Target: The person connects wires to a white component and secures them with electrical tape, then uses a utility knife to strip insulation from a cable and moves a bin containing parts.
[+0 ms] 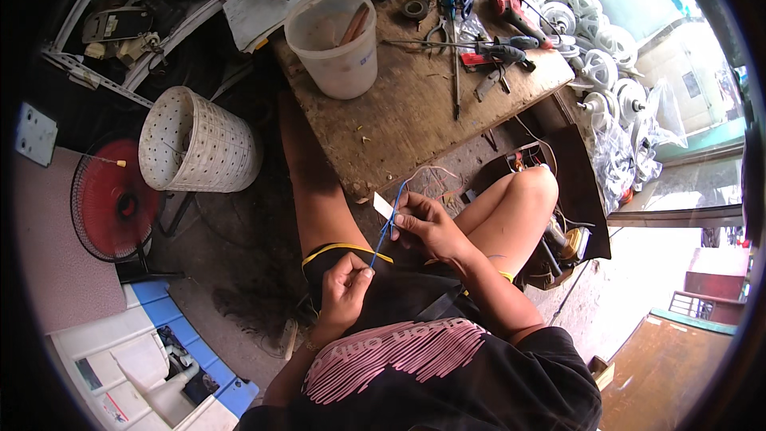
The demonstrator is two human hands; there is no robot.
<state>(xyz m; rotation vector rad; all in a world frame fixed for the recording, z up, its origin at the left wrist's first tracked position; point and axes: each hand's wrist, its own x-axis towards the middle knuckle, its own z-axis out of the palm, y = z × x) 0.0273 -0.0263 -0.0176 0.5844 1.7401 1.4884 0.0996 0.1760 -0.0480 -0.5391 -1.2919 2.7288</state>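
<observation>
Head view: blue cord [378, 252] between fingers [412, 225]

Tabletop [415, 126]: matt wood, roughly worn
Bucket [343, 73], near tabletop's left edge: smoothly moulded translucent plastic
Blue strand [381, 244]: seemingly plastic-coated

Table [407, 132] ahead of the person, bucket [339, 72] on its left part, pliers [435, 34] and drill [509, 4] on its right part, wheel-shaped parts [600, 68] piled past its right edge. Basket [225, 152] left of table, fan [124, 199] left of basket, nearer the person. Cord [381, 248] between left hand [345, 287] and right hand [425, 225], just before table's near corner, right hand farther forward.
</observation>
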